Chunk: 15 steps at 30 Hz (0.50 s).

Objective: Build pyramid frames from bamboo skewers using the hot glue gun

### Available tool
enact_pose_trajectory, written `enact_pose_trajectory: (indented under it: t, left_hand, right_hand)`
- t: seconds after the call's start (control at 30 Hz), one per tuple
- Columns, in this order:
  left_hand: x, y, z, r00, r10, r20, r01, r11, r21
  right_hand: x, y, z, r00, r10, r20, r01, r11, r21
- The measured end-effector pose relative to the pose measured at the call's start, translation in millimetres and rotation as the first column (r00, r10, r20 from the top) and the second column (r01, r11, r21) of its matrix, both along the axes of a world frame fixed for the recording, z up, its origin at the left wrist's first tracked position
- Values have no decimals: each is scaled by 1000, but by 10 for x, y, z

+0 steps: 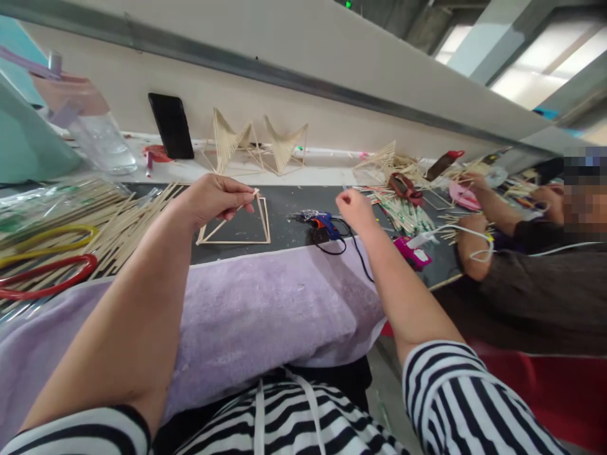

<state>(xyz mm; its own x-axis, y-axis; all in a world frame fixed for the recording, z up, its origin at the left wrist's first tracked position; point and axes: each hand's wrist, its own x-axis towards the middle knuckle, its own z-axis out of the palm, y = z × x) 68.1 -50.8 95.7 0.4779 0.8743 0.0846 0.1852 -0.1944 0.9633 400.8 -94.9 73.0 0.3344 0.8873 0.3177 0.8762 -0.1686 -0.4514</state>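
Note:
My left hand [220, 197] pinches the top corner of a small wooden-stick frame [237, 242], whose lower sticks rest on the dark tabletop. Part of that frame is hidden behind my fingers. My right hand [355, 205] is closed in a loose fist above the table; a faint pale tip shows at its top, too unclear to name. Just left of this hand, a blue and orange glue gun [324, 222] lies on the table, with its nozzle to the left and a black cable trailing toward me.
Stick models [232, 148] and a phone [171, 126] stand along the back ledge. Loose sticks [128, 221] and red-handled scissors [52, 278] lie left, near a water bottle [97, 126]. A lilac towel [265, 309] covers the front edge. A co-worker's arm [497, 205] works at right, past a pink power strip [413, 253].

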Motion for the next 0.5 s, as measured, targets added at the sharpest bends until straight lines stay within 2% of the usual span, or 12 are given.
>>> enact_pose_trajectory:
  t: [0.07, 0.17, 0.33, 0.5]
  left_hand:
    - [-2, -10, 4, 1000, -2, -3, 2, 1000, -5]
    - [-8, -21, 10, 1000, 7, -5, -7, 1000, -12]
    - [-8, -30, 12, 999, 33, -14, -33, 999, -11]
    - [-15, -18, -5, 1000, 2, -21, -2, 1000, -8]
  right_hand:
    - [245, -49, -90, 991, -84, 101, 104, 971, -217]
    - [338, -109, -194, 995, -68, 66, 86, 944, -319]
    - [165, -109, -282, 981, 11, -196, -98, 892, -442]
    - [122, -24, -344, 870, -65, -488, -163, 897, -411]
